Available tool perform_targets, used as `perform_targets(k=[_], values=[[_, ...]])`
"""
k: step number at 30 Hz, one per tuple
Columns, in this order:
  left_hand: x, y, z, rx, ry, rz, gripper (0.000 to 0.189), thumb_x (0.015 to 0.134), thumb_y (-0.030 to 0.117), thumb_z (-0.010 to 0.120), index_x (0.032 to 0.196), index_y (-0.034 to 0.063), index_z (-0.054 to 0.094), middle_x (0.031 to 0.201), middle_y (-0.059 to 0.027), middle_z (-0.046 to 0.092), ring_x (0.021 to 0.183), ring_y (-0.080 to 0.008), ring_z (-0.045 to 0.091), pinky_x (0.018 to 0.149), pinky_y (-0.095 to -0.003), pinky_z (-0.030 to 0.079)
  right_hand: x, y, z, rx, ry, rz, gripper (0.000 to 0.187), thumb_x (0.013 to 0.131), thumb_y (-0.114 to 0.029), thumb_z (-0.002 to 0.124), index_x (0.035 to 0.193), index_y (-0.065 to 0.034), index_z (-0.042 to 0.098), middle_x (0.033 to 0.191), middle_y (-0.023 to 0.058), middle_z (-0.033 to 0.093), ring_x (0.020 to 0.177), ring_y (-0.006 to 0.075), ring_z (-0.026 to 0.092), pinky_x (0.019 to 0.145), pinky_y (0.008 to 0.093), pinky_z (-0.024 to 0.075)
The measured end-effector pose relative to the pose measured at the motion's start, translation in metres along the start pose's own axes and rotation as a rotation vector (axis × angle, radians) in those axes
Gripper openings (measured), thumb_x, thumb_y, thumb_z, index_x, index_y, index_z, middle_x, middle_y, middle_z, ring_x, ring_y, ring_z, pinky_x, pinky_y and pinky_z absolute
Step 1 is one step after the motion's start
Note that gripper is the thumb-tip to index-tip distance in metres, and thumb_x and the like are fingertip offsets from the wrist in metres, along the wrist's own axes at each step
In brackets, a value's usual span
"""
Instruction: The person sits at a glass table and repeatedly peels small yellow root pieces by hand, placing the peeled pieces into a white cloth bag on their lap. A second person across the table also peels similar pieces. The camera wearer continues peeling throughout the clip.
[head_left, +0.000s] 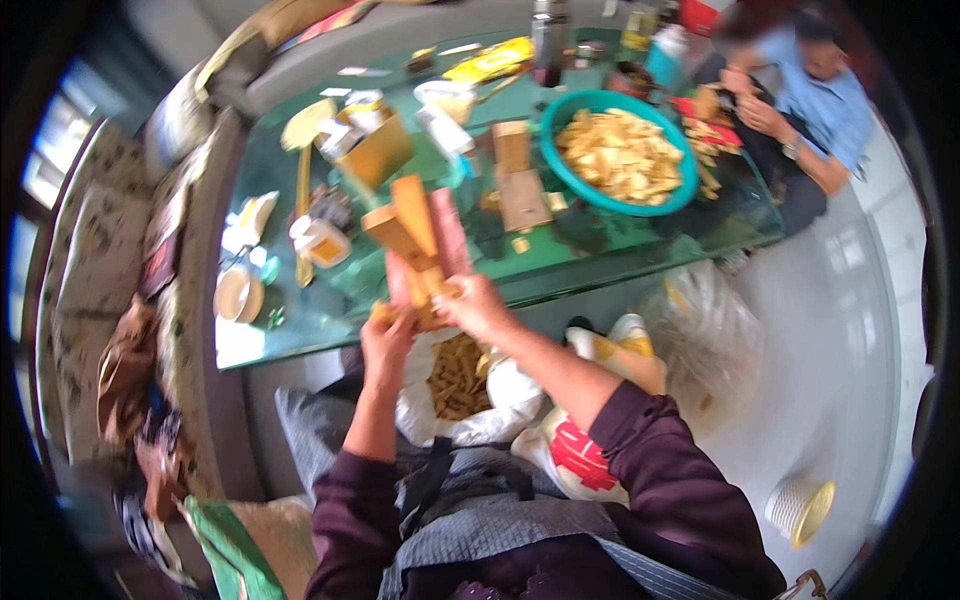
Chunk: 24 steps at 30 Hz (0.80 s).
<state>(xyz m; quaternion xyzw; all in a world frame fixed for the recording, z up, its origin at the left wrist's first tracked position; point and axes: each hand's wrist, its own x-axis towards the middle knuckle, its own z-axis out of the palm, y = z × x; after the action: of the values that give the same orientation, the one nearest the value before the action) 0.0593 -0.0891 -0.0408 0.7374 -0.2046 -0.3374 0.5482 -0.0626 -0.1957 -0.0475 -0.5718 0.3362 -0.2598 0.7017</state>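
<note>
At the near edge of the table, both hands meet at the near end of a hinged wooden tool (411, 221). Its two thick wooden arms spread apart in a V toward the far side. Pink cloth (451, 236) lies beneath it. My left hand (386, 341) pinches a small yellowish piece (381, 310). The fingers of my right hand (476, 307) close on a tan piece (433, 282) against the wood; blur hides its exact shape. Below the hands, a white plastic bag (420, 420) between my legs holds many brown pieces (457, 379).
On the green glass table (540, 281) stand a teal basin (551, 161) of pale yellow pieces, another wooden tool (521, 195), a cardboard box (382, 150), a white jar (322, 241) and a metal flask (549, 41). Another person (814, 105) sits at the right. A paper cup (799, 510) lies on the floor.
</note>
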Motion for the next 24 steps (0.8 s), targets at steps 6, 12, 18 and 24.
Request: perform_targets(k=[6, 12, 18, 24], values=[[-0.057, -0.019, -0.025, -0.080, -0.098, -0.050, 0.017, 0.090, 0.019, 0.064, 0.079, 0.0061, 0.061, 0.059, 0.0031, 0.053, 0.046, -0.0041, 0.045, 0.043, -0.0197, 0.034, -0.020, -0.069, -0.038, 0.440, -0.047, 0.145, 0.019, 0.088, -0.026, 0.067, 0.091, -0.0078, 0.062, 0.062, -0.0052, 0.051, 0.046, 0.0026, 0.040, 0.039, 0.0197, 0.0292], [-0.095, -0.026, -0.028, 0.340, -0.277, 0.177, 0.031, 0.081, 0.015, 0.073, 0.107, 0.0025, 0.063, 0.079, -0.0002, 0.063, 0.068, -0.0081, 0.056, 0.060, -0.0221, 0.044, -0.006, -0.085, -0.118, 0.805, 0.294, -0.016, 0.029, 0.090, -0.033, 0.065, 0.073, -0.0175, 0.047, 0.056, -0.0098, 0.036, 0.043, 0.0029, 0.031, 0.038, 0.0204, 0.0213], [-0.104, 0.019, -0.009, -0.064, -0.161, 0.172, 0.033, 0.085, 0.011, 0.070, 0.114, 0.0025, 0.056, 0.080, -0.0002, 0.062, 0.068, -0.0056, 0.053, 0.059, -0.0209, 0.042, -0.063, -0.029, 0.003, -0.376, -0.267, -0.397, 0.018, 0.084, -0.015, 0.063, 0.085, 0.0025, 0.060, 0.075, 0.0181, 0.065, 0.071, 0.0297, 0.065, 0.063, 0.0391, 0.0497], [-0.101, 0.013, -0.025, -0.109, -0.115, 0.202, 0.010, 0.090, 0.009, 0.066, 0.086, 0.0035, 0.058, 0.071, 0.0034, 0.060, 0.059, -0.0019, 0.049, 0.053, -0.0168, 0.039, -0.080, -0.024, 0.016, -0.473, -0.576, -0.206, 0.033, 0.078, -0.016, 0.067, 0.102, 0.0037, 0.055, 0.095, 0.0241, 0.065, 0.090, 0.0350, 0.065, 0.078, 0.0403, 0.0502]])
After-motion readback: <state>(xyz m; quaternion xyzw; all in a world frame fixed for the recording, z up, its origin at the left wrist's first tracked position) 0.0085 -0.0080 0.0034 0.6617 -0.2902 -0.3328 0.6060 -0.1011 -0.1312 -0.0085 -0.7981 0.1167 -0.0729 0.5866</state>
